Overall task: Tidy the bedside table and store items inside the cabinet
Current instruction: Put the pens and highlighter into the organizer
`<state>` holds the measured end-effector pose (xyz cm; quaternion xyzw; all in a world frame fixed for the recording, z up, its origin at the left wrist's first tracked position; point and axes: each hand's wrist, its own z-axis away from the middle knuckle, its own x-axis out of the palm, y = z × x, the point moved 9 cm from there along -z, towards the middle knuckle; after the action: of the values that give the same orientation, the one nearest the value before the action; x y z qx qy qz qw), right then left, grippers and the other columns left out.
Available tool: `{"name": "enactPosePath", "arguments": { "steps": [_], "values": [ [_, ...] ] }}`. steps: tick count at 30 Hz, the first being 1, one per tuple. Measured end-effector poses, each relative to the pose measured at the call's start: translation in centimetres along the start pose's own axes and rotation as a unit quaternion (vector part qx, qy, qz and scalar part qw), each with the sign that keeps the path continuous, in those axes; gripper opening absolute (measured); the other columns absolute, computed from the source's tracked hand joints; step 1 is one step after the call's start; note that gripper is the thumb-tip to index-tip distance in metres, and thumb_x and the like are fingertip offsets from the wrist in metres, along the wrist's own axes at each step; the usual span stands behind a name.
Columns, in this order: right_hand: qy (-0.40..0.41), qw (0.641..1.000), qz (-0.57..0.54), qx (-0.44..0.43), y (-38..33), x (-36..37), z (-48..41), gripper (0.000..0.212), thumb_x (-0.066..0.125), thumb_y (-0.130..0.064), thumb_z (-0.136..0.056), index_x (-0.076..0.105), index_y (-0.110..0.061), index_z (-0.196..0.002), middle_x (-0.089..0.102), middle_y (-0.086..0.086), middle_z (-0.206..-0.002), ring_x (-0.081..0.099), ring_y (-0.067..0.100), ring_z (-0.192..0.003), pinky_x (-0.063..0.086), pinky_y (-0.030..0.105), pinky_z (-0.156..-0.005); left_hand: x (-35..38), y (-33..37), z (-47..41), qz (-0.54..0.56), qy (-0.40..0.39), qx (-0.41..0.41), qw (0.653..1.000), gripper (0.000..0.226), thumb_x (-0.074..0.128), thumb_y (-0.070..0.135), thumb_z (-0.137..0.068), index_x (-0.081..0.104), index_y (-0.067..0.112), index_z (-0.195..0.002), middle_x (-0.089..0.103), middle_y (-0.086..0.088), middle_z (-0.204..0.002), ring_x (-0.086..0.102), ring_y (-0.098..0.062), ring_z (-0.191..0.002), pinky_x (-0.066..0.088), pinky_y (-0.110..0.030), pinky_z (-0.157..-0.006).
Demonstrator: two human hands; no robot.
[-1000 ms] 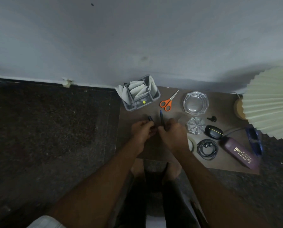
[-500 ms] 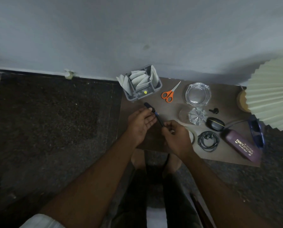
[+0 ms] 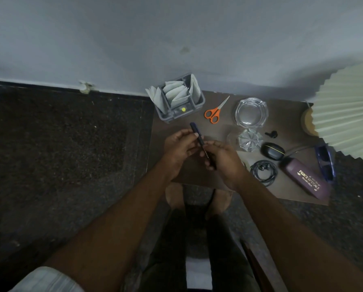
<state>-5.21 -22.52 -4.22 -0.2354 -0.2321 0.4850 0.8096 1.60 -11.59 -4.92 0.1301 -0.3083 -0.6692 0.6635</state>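
A home bedroom corner: a small brown bench (image 3: 284, 119) against a plain wall (image 3: 176, 28) at right of frame carries a pleated-shade lamp (image 3: 345, 110), spectacle case (image 3: 305, 178), earbud case (image 3: 272, 151) and glass ashtray (image 3: 251, 111); dark speckled stone floor (image 3: 60, 144) lies at left.

Grey wall (image 3: 176, 28), dark speckled floor (image 3: 60, 154), brown table (image 3: 286, 119), pleated lampshade (image 3: 349, 114) rt.
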Motion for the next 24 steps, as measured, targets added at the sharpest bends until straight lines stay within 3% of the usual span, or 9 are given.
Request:
{"name": "enactPosePath", "arguments": {
  "steps": [4,8,10,14,20,24],
  "values": [
    [-0.043,0.996,-0.026,0.075,0.3,0.8,-0.5,0.026,0.048,-0.031,-0.097,0.065,-0.011,-0.100,0.050,0.003,-0.069,0.035,0.013,-0.048,0.019,0.021,-0.044,0.2,1.1,0.2,-0.042,-0.031,0.028,0.998,0.012,0.059,-0.001,-0.095,0.064,0.009,-0.091,0.068,-0.016,-0.089,0.064,-0.018,-0.073,0.055,-0.028,-0.074],
    [-0.078,0.988,0.020,0.131,0.0,1.7,-0.4,0.058,0.045,-0.080,-0.081,0.056,-0.024,-0.073,0.038,-0.002,-0.059,0.026,0.013,-0.045,0.015,0.023,-0.045,1.1,1.2,0.6,-0.106,-0.069,0.047,0.991,0.011,0.063,-0.004,-0.091,0.067,0.005,-0.090,0.065,-0.017,-0.085,0.061,-0.023,-0.072,0.053,-0.037,-0.079],
    [-0.072,0.986,0.041,0.145,-0.5,1.9,-0.3,0.065,0.047,-0.091,-0.069,0.046,-0.027,-0.061,0.031,-0.003,-0.055,0.023,0.012,-0.044,0.013,0.023,-0.046,1.7,1.0,0.9,-0.125,-0.091,0.052,0.987,0.010,0.065,-0.004,-0.089,0.068,0.005,-0.088,0.066,-0.016,-0.078,0.062,-0.026,-0.068,0.053,-0.043,-0.080],
    [-0.033,0.985,0.069,0.154,-1.4,1.7,0.0,0.068,0.050,-0.093,-0.061,0.038,-0.027,-0.055,0.026,-0.005,-0.051,0.018,0.011,-0.042,0.011,0.023,-0.046,1.9,1.5,1.1,-0.130,-0.081,0.070,0.986,0.005,0.069,-0.002,-0.086,0.070,0.001,-0.090,0.069,-0.015,-0.079,0.063,-0.026,-0.075,0.051,-0.046,-0.084],
    [0.026,0.991,0.089,0.101,-3.1,1.2,-0.5,0.051,0.054,-0.070,-0.078,0.058,-0.025,-0.054,0.033,-0.004,-0.047,0.027,0.008,-0.032,0.022,0.017,-0.037,2.0,2.5,1.3,-0.140,-0.066,0.097,0.983,0.011,0.070,-0.002,-0.085,0.072,0.009,-0.083,0.069,-0.012,-0.079,0.061,-0.029,-0.084,0.048,-0.046,-0.086],
    [-0.002,0.996,0.063,0.069,-4.2,1.8,-0.8,0.050,0.056,-0.074,-0.080,0.054,-0.027,-0.064,0.032,-0.005,-0.054,0.025,0.008,-0.040,0.019,0.018,-0.040,1.8,3.3,1.4,-0.099,-0.045,0.111,0.988,0.009,0.069,0.000,-0.086,0.071,0.000,-0.095,0.068,-0.018,-0.087,0.063,-0.030,-0.082,0.052,-0.052,-0.088]
  ]
}}
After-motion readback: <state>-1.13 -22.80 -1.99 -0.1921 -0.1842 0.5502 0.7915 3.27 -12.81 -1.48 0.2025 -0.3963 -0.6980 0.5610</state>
